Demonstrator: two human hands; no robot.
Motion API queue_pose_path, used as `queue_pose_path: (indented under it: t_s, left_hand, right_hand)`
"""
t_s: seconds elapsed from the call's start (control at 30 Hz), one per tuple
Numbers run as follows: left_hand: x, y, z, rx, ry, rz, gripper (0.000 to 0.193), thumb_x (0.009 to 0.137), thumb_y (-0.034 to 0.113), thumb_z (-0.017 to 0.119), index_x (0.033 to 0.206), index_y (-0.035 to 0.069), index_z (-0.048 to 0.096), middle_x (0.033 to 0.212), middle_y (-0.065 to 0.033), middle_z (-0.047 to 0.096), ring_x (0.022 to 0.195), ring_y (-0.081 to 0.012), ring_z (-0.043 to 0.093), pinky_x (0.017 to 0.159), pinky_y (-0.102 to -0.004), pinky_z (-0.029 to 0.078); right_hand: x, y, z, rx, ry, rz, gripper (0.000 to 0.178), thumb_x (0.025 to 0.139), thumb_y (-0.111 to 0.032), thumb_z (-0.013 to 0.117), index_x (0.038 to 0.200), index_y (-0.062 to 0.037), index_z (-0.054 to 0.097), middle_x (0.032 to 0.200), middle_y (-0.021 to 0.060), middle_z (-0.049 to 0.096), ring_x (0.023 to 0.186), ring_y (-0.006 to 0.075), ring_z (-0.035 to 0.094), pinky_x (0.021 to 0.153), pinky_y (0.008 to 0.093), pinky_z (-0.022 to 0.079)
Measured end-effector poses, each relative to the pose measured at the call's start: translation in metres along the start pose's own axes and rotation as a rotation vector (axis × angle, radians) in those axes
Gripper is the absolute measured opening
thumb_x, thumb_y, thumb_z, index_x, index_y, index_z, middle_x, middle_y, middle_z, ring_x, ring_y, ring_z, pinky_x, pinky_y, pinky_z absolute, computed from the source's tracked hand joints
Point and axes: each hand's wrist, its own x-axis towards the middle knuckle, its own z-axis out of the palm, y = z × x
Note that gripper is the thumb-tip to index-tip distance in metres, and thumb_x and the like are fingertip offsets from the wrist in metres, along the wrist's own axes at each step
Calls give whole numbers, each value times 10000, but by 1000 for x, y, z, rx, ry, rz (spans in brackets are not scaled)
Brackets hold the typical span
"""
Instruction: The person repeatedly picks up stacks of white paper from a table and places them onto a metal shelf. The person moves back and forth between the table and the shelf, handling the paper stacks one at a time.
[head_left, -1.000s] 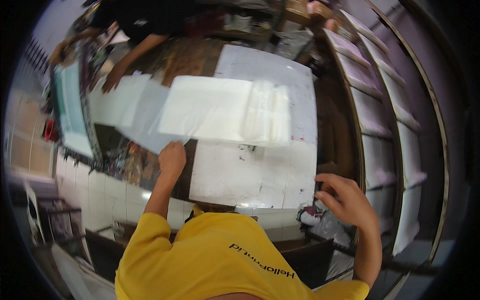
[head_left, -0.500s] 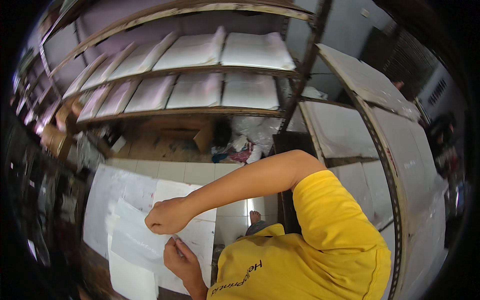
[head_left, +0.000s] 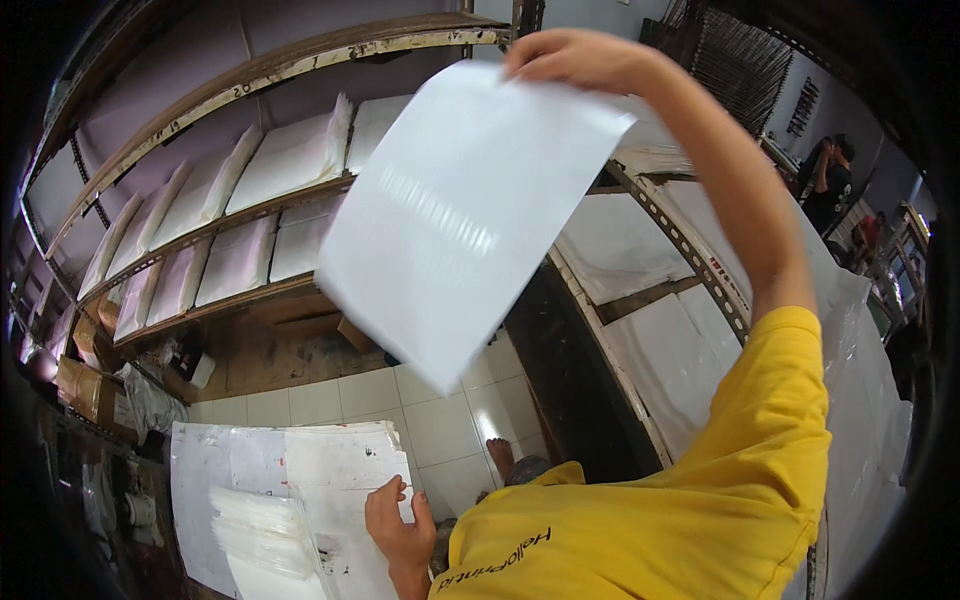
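Note:
My right hand (head_left: 570, 62), raised high at the top, pinches the upper edge of a white, slightly translucent sheet (head_left: 440, 230). The sheet hangs at a slant, a row of pale printing across its middle, its lower corner pointing down over the floor. My left hand (head_left: 398, 525) is low over the right part of the white worktop board (head_left: 345, 455), thumb apart from loosely bent fingers, holding nothing. Left of it, a stack of thin translucent sheets (head_left: 265, 545) lies on the board.
Behind is a two-tier shelf (head_left: 260, 205) with stacks of white sheets. A metal-framed rack (head_left: 690, 240) with more sheets stands at the right. Cardboard boxes (head_left: 95, 395) sit at the left. A person in dark clothing (head_left: 828, 185) is far off at the right.
My right hand has swung from the board up to the upper right, lifting the sheet off the stack. My left hand has moved slightly right and its fingers have loosened. The view has turned right.

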Motion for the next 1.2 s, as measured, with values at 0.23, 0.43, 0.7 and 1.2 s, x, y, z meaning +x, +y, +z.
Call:
queue_pose_path:
  t_s: [0.23, 0.43, 0.7, 1.2]
  left_hand:
    - [-10, -27, 12, 30, -83, -41, 299, 773, 38, 685, 1058, -24, 619, 869, -124, 631, 755, -285, 575, 680, -405, 454]
    - [7, -24, 14, -6, -86, -18, 280, 789, -12, 661, 1062, -49, 608, 849, -154, 622, 737, -270, 599, 682, -378, 482]
    - [-3, -26, 15, -5, -157, -42, 265, 802, 27, 672, 1053, -40, 622, 856, -145, 629, 751, -282, 601, 684, -384, 484]
    - [-27, -38, -10, 93, -49, -88, 254, 795, 75, 690, 1033, -2, 647, 857, -128, 642, 749, -304, 600, 687, -401, 482]
  right_hand:
    - [-87, 157, -151, 301, 528, 311, 185, 936, -211, 642, 1083, -100, 644, 819, -10, 601, 612, 37, 509, 514, 198, 444]
    - [-114, 216, -115, 475, 757, 583, 61, 910, -122, 633, 886, -67, 621, 741, 21, 586, 562, 73, 508, 471, 217, 445]
    - [-117, 229, -73, 339, 618, 798, 208, 867, -115, 654, 689, -11, 629, 617, 68, 605, 495, 123, 575, 524, 252, 516]
    - [-78, 270, -79, -754, 414, 582, 326, 794, -198, 596, 969, 71, 653, 949, 260, 668, 898, 404, 646, 798, 486, 512]
